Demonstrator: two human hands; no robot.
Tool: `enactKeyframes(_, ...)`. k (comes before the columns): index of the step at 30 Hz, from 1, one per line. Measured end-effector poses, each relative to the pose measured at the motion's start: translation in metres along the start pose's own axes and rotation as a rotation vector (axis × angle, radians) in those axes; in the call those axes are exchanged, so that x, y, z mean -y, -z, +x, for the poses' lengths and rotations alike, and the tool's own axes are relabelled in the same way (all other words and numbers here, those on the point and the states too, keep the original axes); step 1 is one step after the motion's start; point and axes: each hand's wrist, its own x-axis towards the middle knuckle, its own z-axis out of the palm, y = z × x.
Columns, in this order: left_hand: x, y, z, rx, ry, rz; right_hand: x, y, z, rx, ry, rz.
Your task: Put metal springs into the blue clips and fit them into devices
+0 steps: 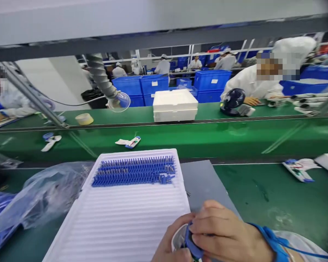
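Observation:
Low in the picture, my left hand is wrapped round a white, round-mouthed housing. My right hand comes over it from the right, its fingers closed on a blue plastic part at the mouth of the housing. Whether the blue part is seated in the housing cannot be made out, as my fingers cover much of both. A blue band circles my right wrist. Just beyond my hands lies a white ribbed foam tray, its far end filled with rows of small blue parts with metal pins.
A grey mat lies under the tray's right side. Clear plastic bags lie left. White-and-blue shells rest at right and on the green belt. Beyond stand white foam boxes, a fan and a seated co-worker.

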Motion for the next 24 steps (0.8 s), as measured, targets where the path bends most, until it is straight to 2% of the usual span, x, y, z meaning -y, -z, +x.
enactKeyframes(3, -0.002, 0.001, 0.006, 0.117, -0.022, -0.087, -0.003, 0.001, -0.002, 0.042, 0.015, 0.032)
enactKeyframes(5, -0.002, 0.002, 0.009, 0.139, -0.036, -0.09, -0.004, 0.001, -0.001, 0.059, -0.006, 0.089)
enactKeyframes(9, 0.003, 0.007, 0.009, 0.187, -0.021, -0.13, -0.006, 0.001, 0.008, -0.049, -0.17, 0.349)
enactKeyframes(12, 0.007, 0.01, 0.006, 0.161, 0.02, -0.125, -0.007, 0.001, 0.015, -0.066, -0.238, 0.457)
enactKeyframes(17, 0.007, 0.011, 0.006, 0.157, 0.072, -0.067, -0.007, 0.003, 0.019, 0.056, -0.258, 0.488)
enactKeyframes(21, 0.004, 0.007, 0.009, 0.161, 0.002, -0.119, -0.003, 0.007, 0.013, 0.134, -0.259, 0.478)
enactKeyframes(24, 0.0, 0.005, 0.008, 0.113, -0.088, -0.076, 0.001, 0.004, 0.002, 0.039, -0.333, 0.543)
